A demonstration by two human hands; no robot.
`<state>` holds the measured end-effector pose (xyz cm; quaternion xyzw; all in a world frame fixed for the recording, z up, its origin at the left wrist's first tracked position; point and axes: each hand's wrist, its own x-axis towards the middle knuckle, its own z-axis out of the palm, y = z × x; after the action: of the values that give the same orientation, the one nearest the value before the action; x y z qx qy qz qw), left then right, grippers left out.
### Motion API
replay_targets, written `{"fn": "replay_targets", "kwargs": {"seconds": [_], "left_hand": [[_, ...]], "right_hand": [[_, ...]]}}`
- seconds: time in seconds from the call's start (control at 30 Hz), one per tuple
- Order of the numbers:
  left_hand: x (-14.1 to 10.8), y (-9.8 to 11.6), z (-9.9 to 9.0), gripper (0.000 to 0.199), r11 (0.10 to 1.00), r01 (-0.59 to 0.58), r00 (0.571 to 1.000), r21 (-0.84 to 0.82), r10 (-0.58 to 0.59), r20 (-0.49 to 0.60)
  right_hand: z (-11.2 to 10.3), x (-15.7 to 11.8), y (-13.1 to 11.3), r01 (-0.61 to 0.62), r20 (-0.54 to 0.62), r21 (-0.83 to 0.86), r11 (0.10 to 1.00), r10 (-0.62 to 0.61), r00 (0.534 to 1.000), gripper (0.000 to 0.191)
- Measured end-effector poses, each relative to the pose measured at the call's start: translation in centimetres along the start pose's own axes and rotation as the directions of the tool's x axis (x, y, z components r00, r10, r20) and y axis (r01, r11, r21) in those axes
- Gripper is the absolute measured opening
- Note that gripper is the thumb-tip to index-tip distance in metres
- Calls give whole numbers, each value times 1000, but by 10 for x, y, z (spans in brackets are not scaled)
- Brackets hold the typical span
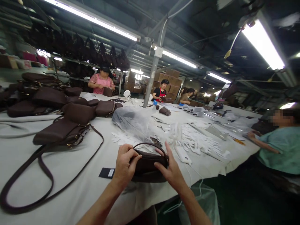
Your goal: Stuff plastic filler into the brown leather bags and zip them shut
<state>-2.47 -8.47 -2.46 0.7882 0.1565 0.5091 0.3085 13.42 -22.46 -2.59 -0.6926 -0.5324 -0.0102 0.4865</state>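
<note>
A small dark brown handbag (147,170) with a curved top handle sits at the table's front edge, between my two hands. My left hand (126,162) pinches the bag's top left end, beside a small gold-coloured metal part at the zipper line. Around the bag's right end is my right hand (170,167), with its thumb on the near side and its index finger raised. A black card (106,172) with a white label lies on the cloth just left of the bag. Behind the bag rests a bundle of dark thin pieces (156,140).
Brown bags (58,128) with long straps pile up at the left. Clear plastic (133,122), white gloves (197,140) and a white device with a cord (182,153) lie beyond the bag. A person in green (281,150) is at the right; others stand across the table (77,162).
</note>
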Motion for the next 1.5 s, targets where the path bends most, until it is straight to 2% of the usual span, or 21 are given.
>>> {"fn": "replay_targets", "kwargs": {"seconds": [0.07, 0.13, 0.2, 0.27, 0.37, 0.47, 0.57, 0.67, 0.93, 1.03, 1.13, 1.17, 1.23, 1.3, 1.4, 1.5], "left_hand": [[3, -2, 1, 16, 1000, 6, 1000, 8, -6, -1], [5, -2, 4, 16, 1000, 4, 1000, 7, -4, 5], [6, -1, 8, 15, 1000, -7, 1000, -1, 7, 27], [5, 2, 14, 14, 1000, -23, 999, -2, 23, 46], [2, 8, 23, 15, 999, -27, 999, 47, 25, 33], [0, 15, 28, 15, 989, -33, 999, 144, 28, 35], [0, 21, 28, 14, 979, -51, 996, 199, 35, 85], [4, 22, 22, 14, 976, -54, 991, 211, 26, 133], [9, 16, -22, 15, 977, 20, 988, 212, -52, 145], [1, 16, -29, 16, 987, 44, 987, 155, -67, 147], [-11, 7, -23, 15, 994, 110, 978, 17, -111, 174], [-15, 1, -21, 13, 990, 139, 971, -41, -128, 204], [-19, -12, -17, 9, 973, 186, 952, -139, -143, 272], [-20, -23, -18, 14, 952, 219, 931, -214, -138, 338], [-16, -33, -24, 17, 906, 267, 893, -327, -105, 437], [-12, -37, -31, 13, 848, 337, 834, -409, -67, 548]], "right_hand": [[0, 3, -9, 17, 97, -139, 990, -3, 995, 68], [-3, 7, -24, 73, 158, -365, 928, -15, 987, 59], [-6, 12, -37, 134, 236, -589, 797, 11, 972, 52], [-7, 16, -44, 211, 308, -739, 640, 43, 950, 43], [-6, 14, -40, 311, 377, -815, 489, 38, 926, 22], [-9, 5, -25, 343, 389, -824, 451, 8, 921, 12], [-17, -4, -13, 352, 391, -812, 465, -15, 920, 13], [-25, -6, -6, 370, 406, -773, 516, -45, 913, 15], [-42, 1, 10, 445, 450, -675, 589, -150, 880, 20], [-46, 19, 11, 521, 526, -612, 595, -186, 830, 22], [-39, 40, 19, 547, 606, -582, 602, -127, 785, 21], [-34, 44, 23, 533, 608, -592, 605, -99, 788, 21], [-24, 49, 27, 482, 558, -627, 612, -80, 826, 22], [-16, 49, 24, 454, 508, -595, 663, -128, 852, 31], [-12, 47, 4, 440, 532, -344, 829, -214, 819, 49], [-11, 49, -17, 322, 546, -104, 941, -217, 809, 48]]}}
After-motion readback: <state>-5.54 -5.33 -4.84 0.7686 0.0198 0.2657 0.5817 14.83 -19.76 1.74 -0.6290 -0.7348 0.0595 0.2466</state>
